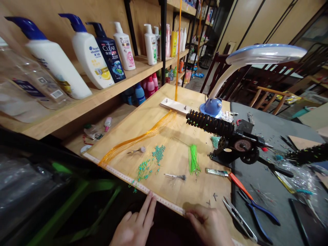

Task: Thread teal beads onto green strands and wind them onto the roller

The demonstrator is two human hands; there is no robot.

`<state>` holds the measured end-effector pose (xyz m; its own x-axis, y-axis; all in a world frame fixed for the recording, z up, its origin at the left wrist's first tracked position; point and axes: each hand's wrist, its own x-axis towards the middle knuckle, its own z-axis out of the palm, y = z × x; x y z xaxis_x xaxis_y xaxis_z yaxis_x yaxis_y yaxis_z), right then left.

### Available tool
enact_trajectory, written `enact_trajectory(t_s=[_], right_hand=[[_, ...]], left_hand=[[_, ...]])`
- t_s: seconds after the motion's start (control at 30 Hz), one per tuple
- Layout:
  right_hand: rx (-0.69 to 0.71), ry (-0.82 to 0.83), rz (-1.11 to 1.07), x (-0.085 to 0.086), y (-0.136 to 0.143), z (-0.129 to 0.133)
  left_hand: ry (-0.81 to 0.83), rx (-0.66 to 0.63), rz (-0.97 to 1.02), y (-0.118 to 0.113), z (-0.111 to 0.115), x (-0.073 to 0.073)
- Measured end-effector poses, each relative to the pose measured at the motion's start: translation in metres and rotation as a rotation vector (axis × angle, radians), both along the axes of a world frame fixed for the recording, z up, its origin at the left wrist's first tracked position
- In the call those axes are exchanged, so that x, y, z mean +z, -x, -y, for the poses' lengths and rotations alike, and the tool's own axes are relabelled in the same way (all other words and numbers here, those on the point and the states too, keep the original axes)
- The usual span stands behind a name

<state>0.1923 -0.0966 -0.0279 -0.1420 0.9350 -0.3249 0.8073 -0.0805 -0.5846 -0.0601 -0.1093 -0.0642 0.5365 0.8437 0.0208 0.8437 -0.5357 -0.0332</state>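
Note:
My left hand (pixel 135 222) rests at the front edge of the wooden table, two fingers stretched onto the measuring tape (pixel 128 178) that runs along that edge. To its right, my right hand (pixel 208 220) is at the same edge, thumb and forefinger pinched together; what lies between them is too small to make out. Beyond my hands are turquoise beads (pixel 159 153), beads on green loops (pixel 145 169), a bundle of green threads (pixel 194 160) and a small tied bundle (pixel 176 177). Orange threads (pixel 135 138) stretch from a clamped plate (pixel 175 106) to the table's left corner.
A black winding device (pixel 238 145) and a blue lamp (pixel 211 106) stand at the right. Near my right hand lie tweezers (pixel 239 220), blue pliers (pixel 256 208) and a lighter (pixel 216 172). A shelf (pixel 102 95) with pump bottles runs along the left.

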Motion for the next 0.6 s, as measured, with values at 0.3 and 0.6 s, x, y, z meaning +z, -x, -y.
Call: enact_trajectory(t_s=[0.3, 0.6], right_hand=[[0.024, 0.052, -0.076, 0.037, -0.012, -0.002], [-0.125, 0.336, -0.622, 0.059, -0.012, -0.003]], left_hand=[[-0.049, -0.008, 0.449, 0.015, -0.031, 0.028], [0.449, -0.221, 0.787, -0.076, -0.049, 0.077]])
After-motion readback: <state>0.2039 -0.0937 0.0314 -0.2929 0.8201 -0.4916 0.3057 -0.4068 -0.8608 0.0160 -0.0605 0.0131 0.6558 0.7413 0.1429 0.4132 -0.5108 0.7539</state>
